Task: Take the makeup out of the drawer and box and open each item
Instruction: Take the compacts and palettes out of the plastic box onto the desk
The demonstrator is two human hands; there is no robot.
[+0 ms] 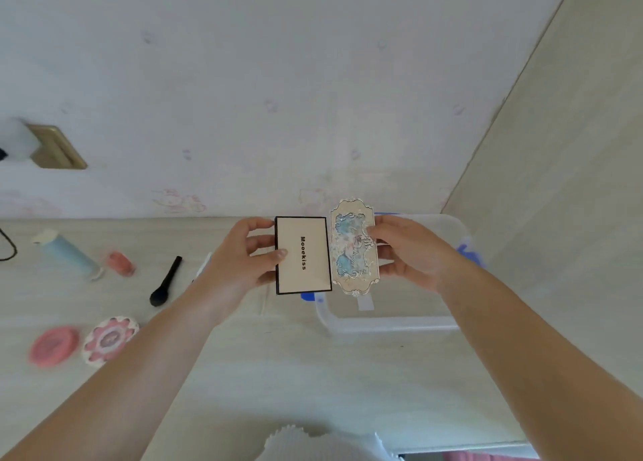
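Fingers of the left hand pinch a cream palette; the right hand grips an ornate blue palette. Both palettes stand lengthwise, side by side and touching, above the clear box. Left of the box on the worktop lie a brush and pink compacts, well apart.

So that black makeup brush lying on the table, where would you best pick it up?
Probably by the slim handle of the black makeup brush, pinched across its width from above. It lies flat on the table, handle pointing away, with the soft bristle head nearest the person.
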